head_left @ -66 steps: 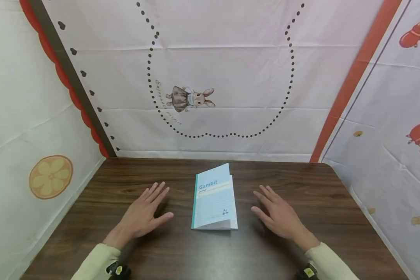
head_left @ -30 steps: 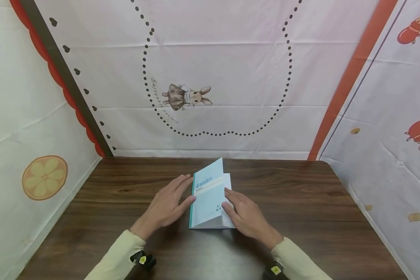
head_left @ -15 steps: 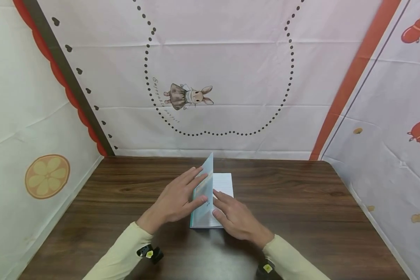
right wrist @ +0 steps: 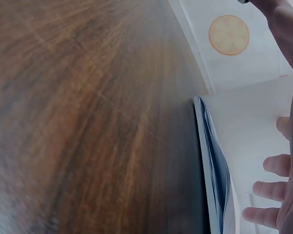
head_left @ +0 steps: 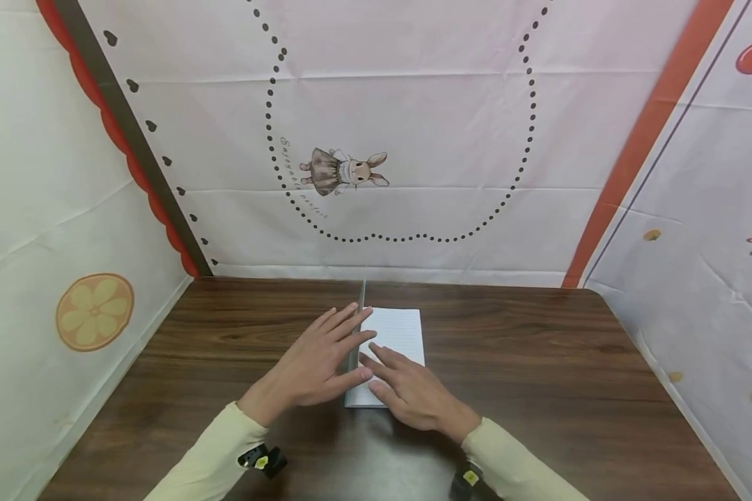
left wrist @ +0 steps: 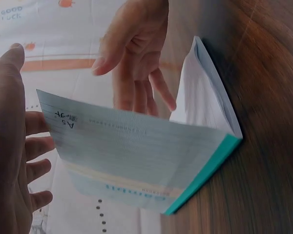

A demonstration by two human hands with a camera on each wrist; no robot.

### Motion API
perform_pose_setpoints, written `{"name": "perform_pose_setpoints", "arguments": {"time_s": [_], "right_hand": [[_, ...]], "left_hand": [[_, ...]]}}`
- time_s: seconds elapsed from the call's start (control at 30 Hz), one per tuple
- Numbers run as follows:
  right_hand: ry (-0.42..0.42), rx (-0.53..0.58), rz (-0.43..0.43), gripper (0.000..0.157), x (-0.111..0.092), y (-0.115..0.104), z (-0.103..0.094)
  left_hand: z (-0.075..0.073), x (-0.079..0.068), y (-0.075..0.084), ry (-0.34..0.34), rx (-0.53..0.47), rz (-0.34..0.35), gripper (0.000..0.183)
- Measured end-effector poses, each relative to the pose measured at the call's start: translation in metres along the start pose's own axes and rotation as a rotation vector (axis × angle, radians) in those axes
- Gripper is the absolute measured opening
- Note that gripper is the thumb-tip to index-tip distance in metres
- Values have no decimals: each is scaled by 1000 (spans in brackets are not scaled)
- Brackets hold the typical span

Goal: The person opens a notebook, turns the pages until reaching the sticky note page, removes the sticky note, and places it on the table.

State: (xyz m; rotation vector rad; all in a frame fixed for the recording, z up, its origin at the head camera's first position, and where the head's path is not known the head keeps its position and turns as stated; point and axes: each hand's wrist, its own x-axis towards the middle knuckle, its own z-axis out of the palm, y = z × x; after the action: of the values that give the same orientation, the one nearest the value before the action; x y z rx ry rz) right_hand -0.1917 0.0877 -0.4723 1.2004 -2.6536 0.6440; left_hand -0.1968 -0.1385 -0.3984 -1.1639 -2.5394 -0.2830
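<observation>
A light blue paper notebook lies half opened on the table. Its cover [left wrist: 122,151] stands upright on the teal spine [left wrist: 205,170], with "A5" printed near one corner. To the right of the cover a white lined page [head_left: 397,330] shows. My left hand [head_left: 316,358] is beside the cover's outer face, fingers spread, fingertips at its free edge in the left wrist view. Over the page is my right hand [head_left: 416,393], fingers extended toward the cover's inner side. In the right wrist view its fingers [right wrist: 268,190] overlap the cover's inner face.
The notebook rests on a dark brown wooden table [head_left: 526,362]. White printed cloth [head_left: 451,146] hangs behind, with a rabbit picture and dotted line. More cloth borders both sides, the left one with an orange slice print [head_left: 95,312]. Both wrists carry small black devices.
Both hands came inward from beside the notebook. The cover swung up from nearly flat to upright, uncovering the lined page. Over the last half second the left hand shifted only slightly.
</observation>
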Motion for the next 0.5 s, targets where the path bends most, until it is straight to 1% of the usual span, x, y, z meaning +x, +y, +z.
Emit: {"name": "perform_pose_setpoints", "arguments": {"time_s": [0.13, 0.2, 0.4, 0.5], "right_hand": [[-6, -11, -15, 49, 0, 2, 2], [-22, -16, -8, 49, -1, 4, 4], [-93, -21, 75, 51, -10, 16, 4], [-112, -29, 112, 52, -14, 21, 2]], "left_hand": [[-4, -10, -5, 5, 23, -27, 62], [-8, -15, -8, 5, 30, -42, 64], [-17, -31, -17, -4, 53, -92, 66], [-19, -40, -23, -13, 62, -125, 66]]}}
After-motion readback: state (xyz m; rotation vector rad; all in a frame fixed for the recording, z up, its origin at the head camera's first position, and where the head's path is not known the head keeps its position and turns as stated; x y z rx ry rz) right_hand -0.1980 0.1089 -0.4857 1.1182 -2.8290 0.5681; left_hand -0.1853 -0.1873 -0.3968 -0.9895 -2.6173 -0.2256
